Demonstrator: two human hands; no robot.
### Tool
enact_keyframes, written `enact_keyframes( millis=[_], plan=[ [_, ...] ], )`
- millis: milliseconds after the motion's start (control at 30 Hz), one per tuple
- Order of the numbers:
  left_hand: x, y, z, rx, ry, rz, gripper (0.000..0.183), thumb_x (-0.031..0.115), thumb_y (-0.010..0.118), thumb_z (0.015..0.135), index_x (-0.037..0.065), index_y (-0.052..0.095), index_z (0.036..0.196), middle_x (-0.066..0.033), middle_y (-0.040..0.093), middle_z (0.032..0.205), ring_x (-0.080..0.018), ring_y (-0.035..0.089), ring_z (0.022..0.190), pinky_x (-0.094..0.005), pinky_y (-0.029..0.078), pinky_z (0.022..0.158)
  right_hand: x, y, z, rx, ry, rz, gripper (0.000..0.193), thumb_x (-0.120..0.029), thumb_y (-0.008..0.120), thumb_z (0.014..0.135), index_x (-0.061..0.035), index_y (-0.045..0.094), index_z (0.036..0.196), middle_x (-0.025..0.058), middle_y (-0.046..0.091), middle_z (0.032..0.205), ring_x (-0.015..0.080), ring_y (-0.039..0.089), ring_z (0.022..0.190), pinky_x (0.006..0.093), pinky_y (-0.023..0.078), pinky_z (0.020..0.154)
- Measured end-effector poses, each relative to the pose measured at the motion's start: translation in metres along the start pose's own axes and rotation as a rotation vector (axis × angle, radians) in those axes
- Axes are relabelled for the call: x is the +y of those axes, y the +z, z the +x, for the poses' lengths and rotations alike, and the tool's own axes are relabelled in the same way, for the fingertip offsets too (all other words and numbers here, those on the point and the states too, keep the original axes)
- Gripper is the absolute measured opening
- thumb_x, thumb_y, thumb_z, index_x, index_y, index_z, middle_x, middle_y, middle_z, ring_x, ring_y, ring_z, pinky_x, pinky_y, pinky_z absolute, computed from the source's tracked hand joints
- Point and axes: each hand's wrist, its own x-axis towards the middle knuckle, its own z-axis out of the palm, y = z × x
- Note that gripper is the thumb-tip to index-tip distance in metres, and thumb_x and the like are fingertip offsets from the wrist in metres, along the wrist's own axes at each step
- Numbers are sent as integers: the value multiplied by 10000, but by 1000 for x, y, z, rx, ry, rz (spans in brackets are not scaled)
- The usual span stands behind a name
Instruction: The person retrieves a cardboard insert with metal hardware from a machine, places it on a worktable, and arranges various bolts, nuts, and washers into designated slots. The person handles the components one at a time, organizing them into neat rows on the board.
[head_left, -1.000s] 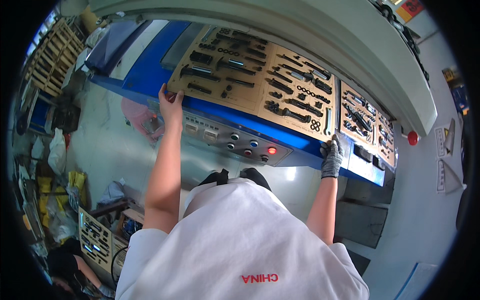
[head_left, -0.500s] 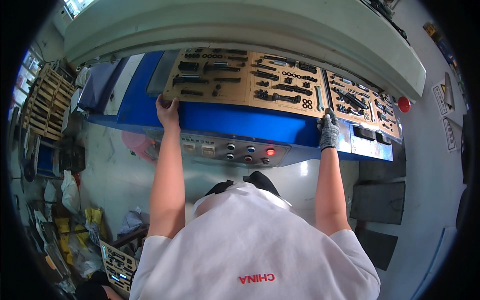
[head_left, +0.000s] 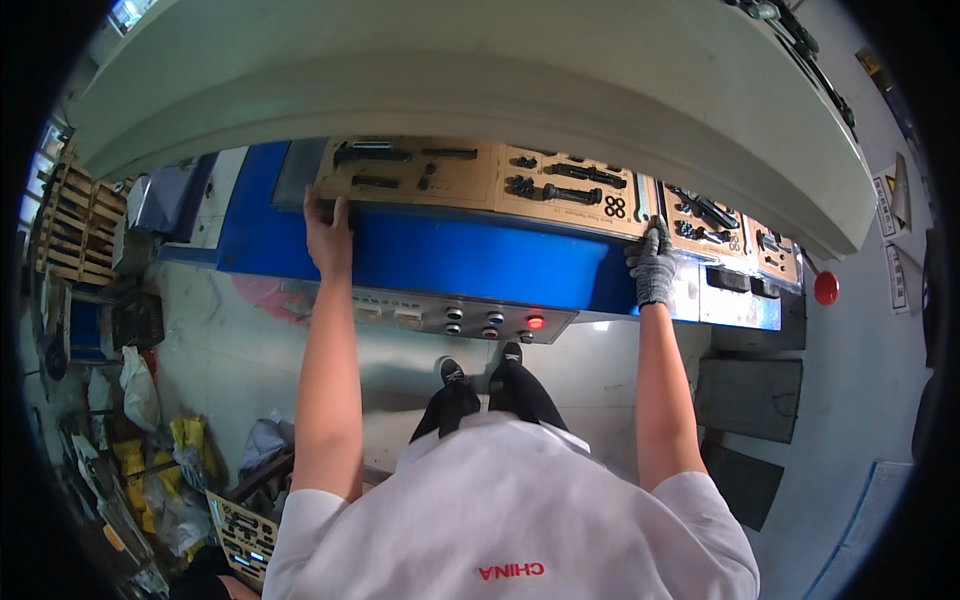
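A tan board (head_left: 460, 188) carrying black hardware parts, rings and a small wrench (head_left: 641, 196) lies flat on the blue machine bed (head_left: 440, 246). My left hand (head_left: 330, 238), bare, grips its near left corner, thumb and fingers at the edge. In a grey knitted glove, my right hand (head_left: 653, 266) holds the near edge by the board's right end, beside the wrench. A second tan board (head_left: 707, 246) with similar parts lies just to the right, past a narrow dark gap. The far part of both boards is hidden under the machine's cream hood (head_left: 480, 90).
Below the bed's front edge sits a control panel (head_left: 480, 324) with several buttons, one lit red. A red knob (head_left: 826, 288) stands out at the right. Wooden pallets (head_left: 75, 225) and bags (head_left: 140, 385) are at left. Another loaded board (head_left: 243, 530) stands at lower left.
The cream hood now covers more of the boards in view, and my feet have come into sight. Both hands stay at the board's near edge.
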Motion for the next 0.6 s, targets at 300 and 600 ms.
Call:
enact_keyframes(
  millis=[300, 600],
  plan=[
    [-54, 56, -258, -594, 100, 311, 380, 247, 793, 858, 126, 613, 1170, -84, 655, 1052, -289, 668, 932, -410, 546, 748, 8, 17, 11, 7, -39, 168, 419, -279, 496, 1079, -65, 492, 1439, 58, 670, 724, 77, 537, 493, 218, 434, 445],
    [-82, 130, -311, -159, 104, 308, 149, 172, 715, 930, 107, 635, 1037, -51, 655, 944, -201, 656, 802, -378, 521, 664, 47, -142, -25, -191, -92, 245, 419, -180, 488, 1080, -120, 457, 1493, 75, 692, 786, 83, 552, 555, 244, 476, 530]
  ],
)
